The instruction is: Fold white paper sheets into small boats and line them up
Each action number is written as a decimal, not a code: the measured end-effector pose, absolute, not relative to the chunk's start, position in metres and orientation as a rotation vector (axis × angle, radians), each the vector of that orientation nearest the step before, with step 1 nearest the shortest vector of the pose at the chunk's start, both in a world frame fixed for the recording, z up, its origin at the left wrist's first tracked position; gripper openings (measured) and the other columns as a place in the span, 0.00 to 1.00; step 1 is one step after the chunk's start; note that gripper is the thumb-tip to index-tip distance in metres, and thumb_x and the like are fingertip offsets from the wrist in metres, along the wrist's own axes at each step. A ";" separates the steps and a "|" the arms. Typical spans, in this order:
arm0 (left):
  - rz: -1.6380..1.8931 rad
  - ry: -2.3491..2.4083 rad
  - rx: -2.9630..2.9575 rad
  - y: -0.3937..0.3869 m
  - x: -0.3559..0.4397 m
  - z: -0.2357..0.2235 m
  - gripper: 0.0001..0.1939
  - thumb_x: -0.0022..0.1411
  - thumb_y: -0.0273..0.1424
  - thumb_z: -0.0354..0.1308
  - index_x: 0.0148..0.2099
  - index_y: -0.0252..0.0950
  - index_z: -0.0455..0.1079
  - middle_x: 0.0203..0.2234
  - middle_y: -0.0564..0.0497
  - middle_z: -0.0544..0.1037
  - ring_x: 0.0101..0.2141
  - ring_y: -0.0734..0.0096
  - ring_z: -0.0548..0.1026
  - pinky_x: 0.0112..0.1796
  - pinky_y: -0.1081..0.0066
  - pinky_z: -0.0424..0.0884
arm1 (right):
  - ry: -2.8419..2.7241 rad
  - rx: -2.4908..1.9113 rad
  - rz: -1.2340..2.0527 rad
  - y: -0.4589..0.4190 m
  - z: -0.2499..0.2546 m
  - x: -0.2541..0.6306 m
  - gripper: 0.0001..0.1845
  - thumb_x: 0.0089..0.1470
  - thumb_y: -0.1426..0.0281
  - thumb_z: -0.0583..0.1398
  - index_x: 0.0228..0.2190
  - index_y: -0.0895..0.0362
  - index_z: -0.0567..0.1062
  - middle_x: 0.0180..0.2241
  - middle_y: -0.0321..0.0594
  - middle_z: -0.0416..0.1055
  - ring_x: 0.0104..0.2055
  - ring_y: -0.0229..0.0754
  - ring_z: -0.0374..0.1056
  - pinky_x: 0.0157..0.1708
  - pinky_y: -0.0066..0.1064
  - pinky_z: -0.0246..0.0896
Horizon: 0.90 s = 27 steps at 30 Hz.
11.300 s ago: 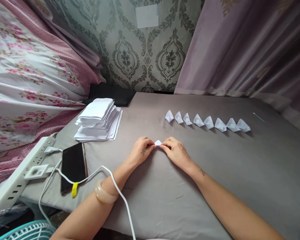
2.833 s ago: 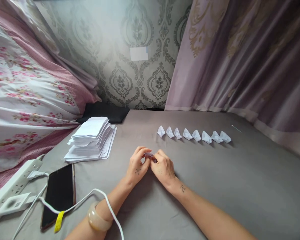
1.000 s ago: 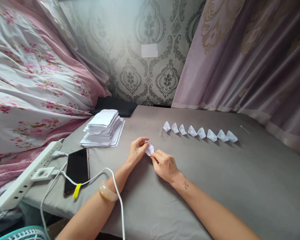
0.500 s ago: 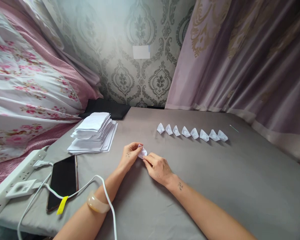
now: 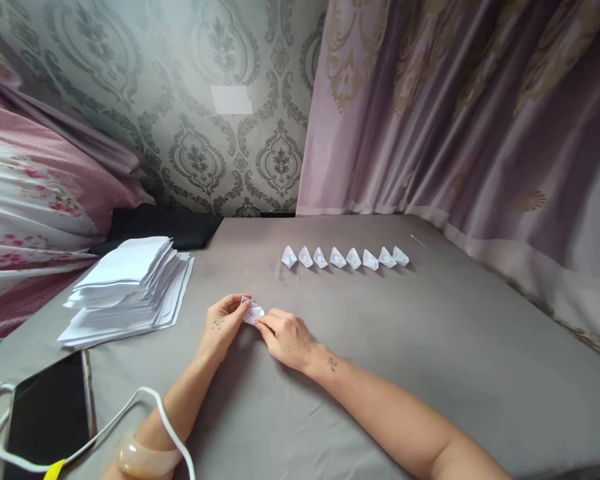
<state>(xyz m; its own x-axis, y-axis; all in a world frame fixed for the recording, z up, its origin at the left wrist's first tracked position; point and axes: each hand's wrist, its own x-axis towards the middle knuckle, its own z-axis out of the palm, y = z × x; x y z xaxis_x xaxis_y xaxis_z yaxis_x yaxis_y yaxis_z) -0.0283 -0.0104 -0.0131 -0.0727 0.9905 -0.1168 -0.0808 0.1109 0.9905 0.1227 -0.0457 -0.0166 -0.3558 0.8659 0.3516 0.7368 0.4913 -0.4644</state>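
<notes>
Between my two hands is a small folded white paper boat (image 5: 253,311), held just above the grey cloth. My left hand (image 5: 225,325) pinches its upper left end between thumb and fingers. At its lower right edge, my right hand (image 5: 287,339) grips it with thumb and forefinger. Part of the paper is covered by my fingertips. Farther back stands a row of several similar folded paper boats (image 5: 338,258), set side by side.
A stack of white paper (image 5: 125,267) lies at the left, in front of a black folded cloth (image 5: 173,227). Near me on the left are a phone (image 5: 55,407) and a white cable (image 5: 153,393) that crosses my left forearm. A thin stick (image 5: 419,241) lies at the back right.
The view has swung to the right, so everything appears shifted left and the power strip has mostly left the picture. Both hands still hold the folded paper, which shows a little more open.
</notes>
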 end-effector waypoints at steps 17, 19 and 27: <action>1.338 1.255 1.107 -0.001 -0.034 -0.022 0.14 0.50 0.39 0.61 0.31 0.31 0.74 0.22 0.50 0.76 0.23 0.73 0.71 0.27 0.74 0.65 | -2.207 -1.185 0.149 -0.044 -0.020 0.115 0.12 0.61 0.70 0.51 0.34 0.53 0.75 0.28 0.39 0.72 0.31 0.38 0.69 0.31 0.26 0.57; 1.343 1.272 1.127 0.000 -0.035 -0.023 0.13 0.51 0.38 0.60 0.31 0.31 0.74 0.21 0.51 0.76 0.23 0.73 0.71 0.26 0.75 0.64 | -2.253 -1.179 0.081 -0.043 -0.017 0.112 0.13 0.61 0.70 0.51 0.33 0.54 0.75 0.28 0.39 0.72 0.30 0.38 0.68 0.30 0.27 0.56; 1.315 1.209 1.163 0.003 -0.038 -0.031 0.12 0.52 0.34 0.57 0.37 0.31 0.73 0.31 0.46 0.79 0.30 0.69 0.74 0.32 0.73 0.68 | -2.340 -1.198 -0.034 -0.037 -0.010 0.103 0.12 0.60 0.72 0.52 0.29 0.56 0.74 0.27 0.39 0.72 0.28 0.38 0.67 0.28 0.29 0.53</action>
<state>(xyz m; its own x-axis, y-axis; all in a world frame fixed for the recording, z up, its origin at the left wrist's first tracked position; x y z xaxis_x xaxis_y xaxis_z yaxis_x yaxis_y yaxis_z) -0.0376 0.0032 -0.0306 -0.0758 0.9965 0.0353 -0.0481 -0.0390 0.9981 0.1027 -0.0371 -0.0096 -0.4828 0.7527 0.4476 0.7654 0.6110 -0.2020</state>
